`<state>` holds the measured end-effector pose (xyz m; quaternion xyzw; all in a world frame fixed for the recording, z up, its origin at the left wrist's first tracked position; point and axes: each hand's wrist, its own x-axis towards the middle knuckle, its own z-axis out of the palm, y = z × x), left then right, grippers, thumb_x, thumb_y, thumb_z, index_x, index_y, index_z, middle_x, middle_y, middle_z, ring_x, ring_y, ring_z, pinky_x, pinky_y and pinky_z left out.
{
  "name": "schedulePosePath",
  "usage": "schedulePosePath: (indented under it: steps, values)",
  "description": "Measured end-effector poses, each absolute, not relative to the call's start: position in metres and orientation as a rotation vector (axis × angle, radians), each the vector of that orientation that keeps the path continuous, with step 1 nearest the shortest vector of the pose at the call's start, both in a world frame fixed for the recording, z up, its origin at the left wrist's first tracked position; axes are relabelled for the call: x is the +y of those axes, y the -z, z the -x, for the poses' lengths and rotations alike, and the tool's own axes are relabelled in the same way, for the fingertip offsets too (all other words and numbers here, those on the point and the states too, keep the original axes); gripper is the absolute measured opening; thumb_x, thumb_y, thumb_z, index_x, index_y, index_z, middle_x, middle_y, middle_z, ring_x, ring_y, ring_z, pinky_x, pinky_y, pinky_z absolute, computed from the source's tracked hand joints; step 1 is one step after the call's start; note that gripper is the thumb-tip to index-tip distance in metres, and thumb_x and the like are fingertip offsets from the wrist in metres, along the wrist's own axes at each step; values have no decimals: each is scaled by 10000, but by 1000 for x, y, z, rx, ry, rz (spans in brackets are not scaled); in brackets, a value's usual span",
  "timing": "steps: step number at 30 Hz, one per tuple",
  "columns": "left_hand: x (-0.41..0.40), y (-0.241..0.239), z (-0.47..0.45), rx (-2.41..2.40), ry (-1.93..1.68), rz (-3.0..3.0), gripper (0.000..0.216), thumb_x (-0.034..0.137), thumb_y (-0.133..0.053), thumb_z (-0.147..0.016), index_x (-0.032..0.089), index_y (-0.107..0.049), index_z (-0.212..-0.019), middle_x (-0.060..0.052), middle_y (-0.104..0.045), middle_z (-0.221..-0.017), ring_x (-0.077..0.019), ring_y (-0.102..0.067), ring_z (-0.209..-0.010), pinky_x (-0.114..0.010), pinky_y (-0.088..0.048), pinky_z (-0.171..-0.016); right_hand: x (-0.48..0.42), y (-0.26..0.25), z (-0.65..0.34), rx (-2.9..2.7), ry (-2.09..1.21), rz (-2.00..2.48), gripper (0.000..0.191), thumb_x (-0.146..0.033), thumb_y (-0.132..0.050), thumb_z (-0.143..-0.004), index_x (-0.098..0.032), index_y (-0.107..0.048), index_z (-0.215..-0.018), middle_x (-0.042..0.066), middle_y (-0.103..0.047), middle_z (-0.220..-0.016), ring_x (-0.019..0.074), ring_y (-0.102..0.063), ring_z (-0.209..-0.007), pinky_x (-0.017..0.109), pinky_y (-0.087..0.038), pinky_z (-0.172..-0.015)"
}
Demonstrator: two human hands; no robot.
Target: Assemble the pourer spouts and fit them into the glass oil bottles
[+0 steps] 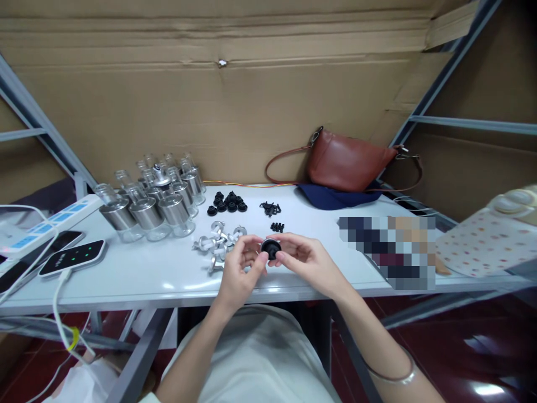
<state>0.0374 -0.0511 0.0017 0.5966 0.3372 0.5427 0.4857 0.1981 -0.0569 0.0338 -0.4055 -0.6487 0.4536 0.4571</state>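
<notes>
My left hand [241, 267] and my right hand [305, 258] meet above the front edge of the white table [159, 274]. Both pinch one small round black cap [271, 248] between their fingertips. Just left of the hands lies a heap of small silver metal fittings [216, 240]. Behind them are a cluster of black caps [229, 202], a pile of small black screws [271, 208] and a few more black bits [277, 226].
Several glass bottles with silver collars [155, 198] stand at the back left. A power strip [54, 221], a phone and a charging power bank [73, 257] lie far left. A brown leather bag [348, 162] rests on dark cloth against the cardboard wall. Spotted fabric [482, 243] lies right.
</notes>
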Motion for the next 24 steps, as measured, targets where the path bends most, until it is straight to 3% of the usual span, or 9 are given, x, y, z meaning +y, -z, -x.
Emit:
schedulePosePath:
  steps: [9, 24]
  values:
    - [-51, -4, -37, 799, -1242, -1457, 289, 368, -585, -795, 175, -503, -995, -7, -544, -836, -44, -510, -487, -173, -441, -472, -58, -37, -201, -1620, -1089, 1010, 411, -385, -644, -763, -134, -654, -1088, 74, -718, -843, 212, -681, -777, 374, -559, -769]
    - [-52, -5, -36, 907, -1177, -1522, 150, 248, -567, -710, 188, -447, -776, 59, -472, -601, -55, -395, -465, -164, -274, -432, -60, -34, -191, -1713, -912, 1109, 196, -196, -561, -686, -159, -637, -864, -3, -653, -651, 128, -611, -597, 248, -512, -628]
